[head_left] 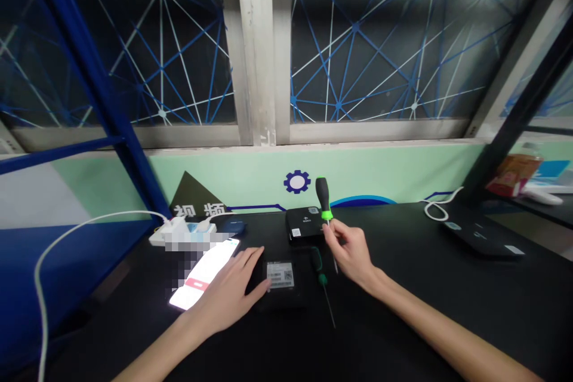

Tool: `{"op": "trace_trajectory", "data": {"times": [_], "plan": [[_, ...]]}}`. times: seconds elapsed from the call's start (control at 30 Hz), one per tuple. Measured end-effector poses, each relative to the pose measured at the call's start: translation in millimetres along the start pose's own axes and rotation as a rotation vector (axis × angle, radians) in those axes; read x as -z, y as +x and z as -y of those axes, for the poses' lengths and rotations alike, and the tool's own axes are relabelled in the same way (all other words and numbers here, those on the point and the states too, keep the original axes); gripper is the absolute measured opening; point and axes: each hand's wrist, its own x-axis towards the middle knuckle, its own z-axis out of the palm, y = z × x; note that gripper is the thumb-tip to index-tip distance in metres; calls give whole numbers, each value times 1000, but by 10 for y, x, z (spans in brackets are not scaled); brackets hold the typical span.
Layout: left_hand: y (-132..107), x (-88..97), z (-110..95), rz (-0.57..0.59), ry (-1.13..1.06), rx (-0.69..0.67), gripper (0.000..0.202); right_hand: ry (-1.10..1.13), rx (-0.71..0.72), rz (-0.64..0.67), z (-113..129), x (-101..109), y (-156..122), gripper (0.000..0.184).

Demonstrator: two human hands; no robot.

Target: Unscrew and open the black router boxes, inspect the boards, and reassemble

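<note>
My right hand (351,252) pinches a screwdriver (324,198) with a black and green handle, its thin shaft pointing down towards the table. My left hand (228,291) grips the left side of a flat black box (286,298) with a white barcode label (280,275) on top. A second green-handled screwdriver (323,279) lies on the black table between my hands. Behind it sits a smaller black device (303,224). A lit smartphone (203,273) lies just left of my left hand, its screen partly blurred.
A white power strip (179,233) with plugged-in chargers and a white cable stands at the back left, beside a dark blue object (233,227). A flat black device (483,237) with a white cable lies to the right. Blue steel framing and a window rise behind the table.
</note>
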Motion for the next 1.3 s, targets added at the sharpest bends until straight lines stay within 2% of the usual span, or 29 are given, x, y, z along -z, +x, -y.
{"op": "trace_trajectory", "data": {"times": [0.1,0.2,0.33,0.47,0.87,1.17,1.3], "plan": [[-1,8,4,15,8,40,73,-368,-10,102,48,123,99,38],[5,20,-12,33,-14,66,80,-759,-90,199,124,238,161,32],[27,49,-41,68,-48,85,90,-1015,-197,322,135,386,201,32],[58,62,-50,100,-65,103,94,-1049,-261,454,54,457,224,25],[42,57,-108,36,-202,130,94,-939,-210,755,68,384,134,19],[28,96,-132,65,-275,126,88,-867,-222,841,55,323,99,17],[23,89,-128,54,-295,101,96,-838,-223,846,13,347,119,20]]}}
